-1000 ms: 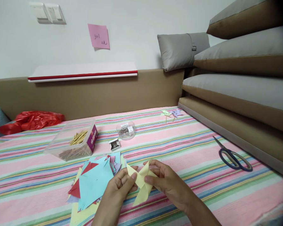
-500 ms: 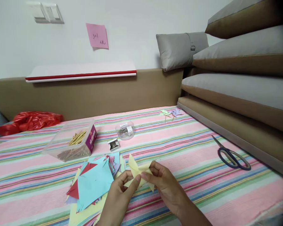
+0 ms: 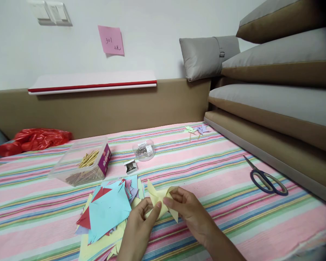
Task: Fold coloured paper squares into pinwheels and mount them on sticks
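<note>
Both my hands pinch a folded pale yellow paper shape [image 3: 159, 197] just above the striped cloth. My left hand [image 3: 139, 221] grips its left side with thumb and forefinger. My right hand [image 3: 188, 212] holds the right side, fingers curled over the top fold. One pointed flap sticks up, another hangs down toward me. Right beside my left hand lies a loose pile of coloured paper squares [image 3: 107, 212], light blue on top with red, purple and yellow pieces under it.
A clear box of wooden sticks [image 3: 83, 165], a small open pin box [image 3: 131, 166] and a round clear pin container [image 3: 144, 150] sit beyond the pile. Scissors [image 3: 264, 177] lie at right. Two small paper pinwheels [image 3: 196, 130] and a red plastic bag [image 3: 34, 139] lie farther back.
The yellow paper has been folded inward into a more compact shape, and my hands have drawn closer together around it. The view shifted slightly.
</note>
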`<state>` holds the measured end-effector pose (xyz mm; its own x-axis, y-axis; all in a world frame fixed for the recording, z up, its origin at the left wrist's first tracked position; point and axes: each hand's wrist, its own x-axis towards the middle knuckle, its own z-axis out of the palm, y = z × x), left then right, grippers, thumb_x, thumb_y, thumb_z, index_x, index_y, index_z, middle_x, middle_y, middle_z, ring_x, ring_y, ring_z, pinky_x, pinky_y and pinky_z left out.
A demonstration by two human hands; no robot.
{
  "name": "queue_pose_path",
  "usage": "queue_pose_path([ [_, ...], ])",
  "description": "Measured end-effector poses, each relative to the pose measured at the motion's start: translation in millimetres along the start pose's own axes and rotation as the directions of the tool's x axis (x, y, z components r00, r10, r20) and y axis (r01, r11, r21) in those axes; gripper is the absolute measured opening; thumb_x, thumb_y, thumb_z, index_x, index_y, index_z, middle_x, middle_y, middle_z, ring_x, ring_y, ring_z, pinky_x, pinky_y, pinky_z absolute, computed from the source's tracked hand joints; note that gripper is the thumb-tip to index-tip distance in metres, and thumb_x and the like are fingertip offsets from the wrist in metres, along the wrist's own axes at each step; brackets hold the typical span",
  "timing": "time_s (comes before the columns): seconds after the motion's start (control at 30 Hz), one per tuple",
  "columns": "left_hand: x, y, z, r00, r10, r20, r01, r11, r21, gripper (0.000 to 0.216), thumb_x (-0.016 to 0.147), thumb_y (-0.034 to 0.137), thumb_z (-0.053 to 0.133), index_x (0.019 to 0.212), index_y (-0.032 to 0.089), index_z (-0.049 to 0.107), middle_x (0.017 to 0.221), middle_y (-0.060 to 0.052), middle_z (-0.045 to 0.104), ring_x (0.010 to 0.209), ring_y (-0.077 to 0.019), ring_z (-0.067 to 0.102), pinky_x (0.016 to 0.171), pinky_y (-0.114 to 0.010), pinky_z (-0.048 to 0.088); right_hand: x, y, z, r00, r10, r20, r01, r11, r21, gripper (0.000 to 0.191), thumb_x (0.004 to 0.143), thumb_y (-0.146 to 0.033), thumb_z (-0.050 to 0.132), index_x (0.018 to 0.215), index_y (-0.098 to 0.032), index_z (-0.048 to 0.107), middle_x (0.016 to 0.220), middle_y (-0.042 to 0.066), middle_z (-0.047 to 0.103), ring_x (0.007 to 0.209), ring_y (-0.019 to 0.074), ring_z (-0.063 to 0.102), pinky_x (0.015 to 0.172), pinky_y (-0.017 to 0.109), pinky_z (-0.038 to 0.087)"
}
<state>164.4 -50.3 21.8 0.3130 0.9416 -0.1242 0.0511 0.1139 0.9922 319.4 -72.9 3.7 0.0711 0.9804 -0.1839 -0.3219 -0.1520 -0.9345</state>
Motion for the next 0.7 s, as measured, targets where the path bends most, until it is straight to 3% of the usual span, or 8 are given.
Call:
queue_pose_path([
  [0.13,0.1,-5.3,-6.1,0.998,-0.056,-0.020,0.055,0.998,-0.034,0.035,0.080,0.050,0.072,0.069,0.019,0.060,0.067,0.004,0.045,0.067,-0.0150,0.044,0.065,-0.024,0.043,2.1,-8.6,-35.0,0.991,-0.076,-0.109,0.046,0.966,-0.256,0.047,0.090,-0.062,0.052,0.097,-0.019,0.068,0.099,0.009,0.070,0.088,0.0229,0.065,0.078,0.036,0.050],
  [0.2,1.6,-6.3,-13.9,0.997,-0.062,-0.041,0.061,0.998,-0.005,0.035,0.081,0.052,0.071,0.073,0.019,0.063,0.067,0.004,0.045,0.063,-0.0135,0.042,0.061,-0.022,0.041,4.7,-7.6,-55.0,0.972,-0.155,-0.177,0.066,0.902,-0.427,0.038,0.088,-0.055,0.058,0.096,-0.020,0.068,0.095,0.008,0.068,0.087,0.0245,0.061,0.079,0.038,0.047],
  [0.3,3.7,-4.0,-26.3,0.993,-0.069,-0.095,0.069,0.998,-0.003,0.036,0.079,0.055,0.071,0.081,0.019,0.067,0.064,0.005,0.047,0.057,-0.0112,0.038,0.049,-0.019,0.033,7.7,-0.5,-74.0,0.966,-0.208,-0.153,0.068,0.779,-0.624,0.022,0.080,-0.040,0.068,0.085,-0.019,0.070,0.082,0.007,0.065,0.079,0.0254,0.059,0.073,0.038,0.044],
  [0.5,2.8,0.1,-34.2,0.986,-0.089,-0.144,0.082,0.995,-0.055,0.038,0.076,0.056,0.073,0.082,0.019,0.066,0.061,0.005,0.050,0.048,-0.0089,0.035,0.042,-0.018,0.030,11.4,12.0,-65.0,0.976,-0.216,-0.018,0.122,0.618,-0.777,0.005,0.074,-0.020,0.070,0.078,-0.020,0.072,0.084,0.005,0.066,0.079,0.0221,0.062,0.069,0.032,0.046],
  [0.7,4.3,-2.8,-30.6,0.979,-0.127,-0.160,0.112,0.988,-0.105,0.040,0.072,0.057,0.076,0.080,0.019,0.065,0.066,0.003,0.055,0.047,-0.0085,0.037,0.038,-0.017,0.026,13.7,16.7,-55.1,0.969,-0.239,0.060,0.179,0.516,-0.838,0.008,0.077,-0.013,0.068,0.075,-0.020,0.071,0.083,0.004,0.065,0.080,0.0205,0.061,0.070,0.030,0.045],
])
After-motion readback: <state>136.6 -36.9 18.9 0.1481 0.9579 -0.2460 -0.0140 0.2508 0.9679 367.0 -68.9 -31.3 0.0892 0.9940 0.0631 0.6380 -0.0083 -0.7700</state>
